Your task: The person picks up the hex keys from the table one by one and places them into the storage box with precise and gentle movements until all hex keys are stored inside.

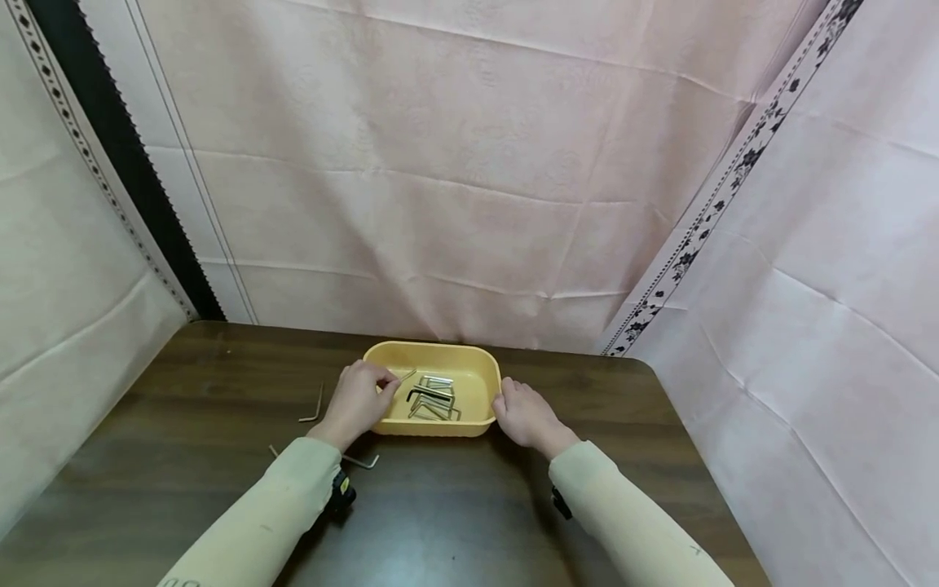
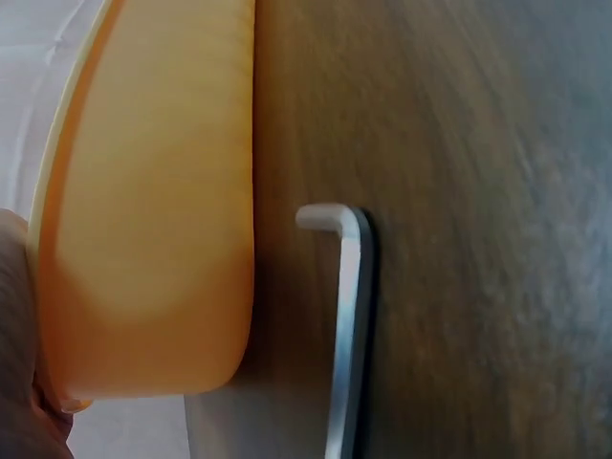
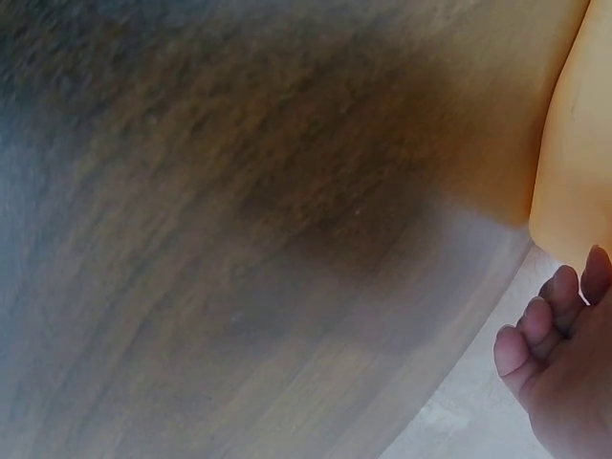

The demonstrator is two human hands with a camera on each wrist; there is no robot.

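A yellow plastic tray (image 1: 433, 429) stands on the table with several hex keys (image 1: 434, 398) piled inside, one of them black. My left hand (image 1: 357, 399) is over the tray's left end and pinches a thin hex key (image 1: 407, 376) between thumb and finger. At the opposite end, my right hand (image 1: 526, 414) holds the tray's right rim, its fingers curled close to the wall in the right wrist view. A silver hex key (image 2: 346, 316) lies on the table beside the tray in the left wrist view.
The brown wooden table (image 1: 455, 522) carries another hex key (image 1: 316, 408) left of the tray. The tip of one more (image 1: 273, 450) shows beside my left sleeve. Pale cloth curtains (image 1: 440, 179) hang behind the table and at both sides.
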